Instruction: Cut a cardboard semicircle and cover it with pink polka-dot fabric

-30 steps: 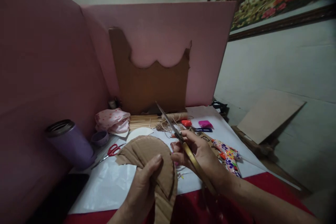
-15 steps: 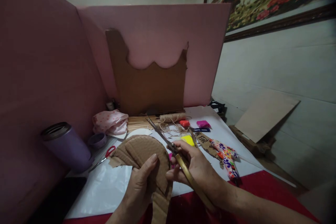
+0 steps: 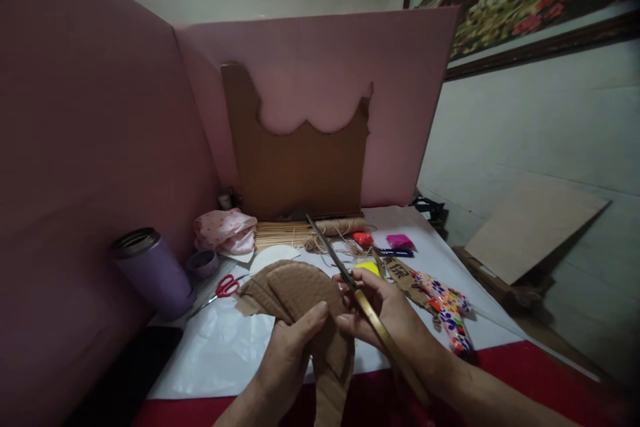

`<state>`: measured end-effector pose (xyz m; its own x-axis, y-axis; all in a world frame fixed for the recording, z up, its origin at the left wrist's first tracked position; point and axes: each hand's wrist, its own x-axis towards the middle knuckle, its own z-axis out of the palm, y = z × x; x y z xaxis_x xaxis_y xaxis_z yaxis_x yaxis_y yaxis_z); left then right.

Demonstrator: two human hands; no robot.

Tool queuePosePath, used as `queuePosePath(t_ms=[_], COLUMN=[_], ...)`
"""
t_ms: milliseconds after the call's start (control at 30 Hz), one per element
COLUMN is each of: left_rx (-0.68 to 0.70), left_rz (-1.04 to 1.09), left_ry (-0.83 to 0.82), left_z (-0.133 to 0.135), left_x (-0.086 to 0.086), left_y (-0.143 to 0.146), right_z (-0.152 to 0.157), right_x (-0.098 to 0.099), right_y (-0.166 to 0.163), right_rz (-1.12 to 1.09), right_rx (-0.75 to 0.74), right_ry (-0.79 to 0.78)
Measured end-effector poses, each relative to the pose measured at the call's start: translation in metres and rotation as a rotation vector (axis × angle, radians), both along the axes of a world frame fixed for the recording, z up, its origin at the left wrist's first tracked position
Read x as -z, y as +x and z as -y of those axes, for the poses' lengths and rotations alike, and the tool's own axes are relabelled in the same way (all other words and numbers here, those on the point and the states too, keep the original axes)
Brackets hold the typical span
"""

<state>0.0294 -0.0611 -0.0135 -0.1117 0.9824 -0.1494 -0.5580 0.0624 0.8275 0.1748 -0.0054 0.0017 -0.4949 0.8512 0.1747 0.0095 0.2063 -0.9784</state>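
My left hand (image 3: 295, 347) grips a curved, fan-like piece of brown cardboard (image 3: 300, 287), thumb pressed on its face; a narrow strip of it hangs down at the bottom. In my right hand (image 3: 385, 313) is a pair of scissors (image 3: 370, 317) with brass-coloured handles, held by the shaft. Their dark blades point up and away to the left, and look closed. The right fingertips touch or lie very near the cardboard's right edge; contact is hard to make out.
Red-handled scissors (image 3: 227, 285), a purple tumbler (image 3: 153, 273) and a tape roll (image 3: 203, 263) are at left. Behind lie wooden sticks (image 3: 280, 235), twine (image 3: 340, 226) and a cut cardboard sheet (image 3: 305, 173). A patterned glue gun (image 3: 447, 310) lies at right, near a blue cutter (image 3: 397, 253).
The whole view has shifted, so everything sits further right. The cardboard has turned slightly within my hands, and both hands keep their hold.
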Motion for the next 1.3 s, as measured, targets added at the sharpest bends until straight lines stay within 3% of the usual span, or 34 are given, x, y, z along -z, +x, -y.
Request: queuePosePath(t_ms=[167, 433, 633, 800, 1100, 1300], left_rx=[0.060, -0.064, -0.131, -0.067, -0.195, -0.228], left_rz=[0.035, 0.145, -0.014, -0.089, 0.046, 0.125], left_ry=[0.026, 0.020, 0.023, 0.017, -0.037, -0.055], left_z=[0.003, 0.004, 0.004, 0.005, 0.000, 0.003], left_x=[-0.001, -0.002, -0.009, -0.011, -0.013, -0.011], left_y=[-0.001, -0.014, -0.013, -0.015, -0.022, -0.027], right_z=[0.007, 0.020, 0.021, 0.021, 0.023, 0.043], right_x=[-0.012, -0.027, -0.032, -0.027, -0.011, -0.009], right_y=[-0.005, -0.008, -0.008, -0.011, -0.001, 0.020], right_rz=[-0.046, -0.090, -0.068, -0.022, -0.128, 0.174], right_rx=[-0.046, -0.086, -0.052, 0.006, -0.087, -0.095], right_ry=[-0.050, -0.093, -0.129, -0.137, -0.102, -0.025])
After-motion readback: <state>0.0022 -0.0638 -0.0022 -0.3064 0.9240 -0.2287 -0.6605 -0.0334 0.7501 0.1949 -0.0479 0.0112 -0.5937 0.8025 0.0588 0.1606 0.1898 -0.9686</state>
